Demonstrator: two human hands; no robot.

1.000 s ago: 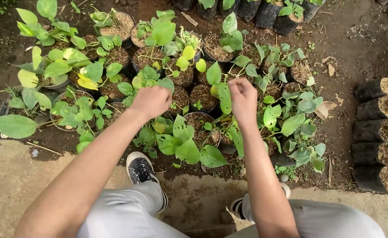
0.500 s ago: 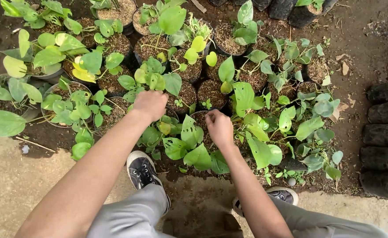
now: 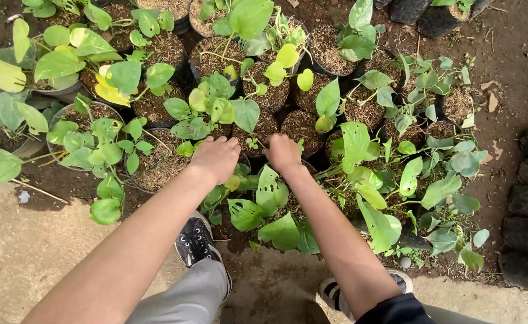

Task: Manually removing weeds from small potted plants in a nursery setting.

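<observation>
Head view, looking down. We see the left hand point(image 3: 216, 157) and the right hand point(image 3: 282, 151) reaching side by side into a cluster of black nursery pots of green-leaved plants. Both rest at a small pot point(image 3: 253, 133) of brown soil holding a tiny seedling point(image 3: 252, 143), which sits between the two hands. The fingers of both hands are curled downward; we cannot tell whether they grip anything. Just below the hands stands a split-leaved plant point(image 3: 268, 191). A black sneaker point(image 3: 196, 240) rests on the concrete ledge point(image 3: 30, 246) beneath.
</observation>
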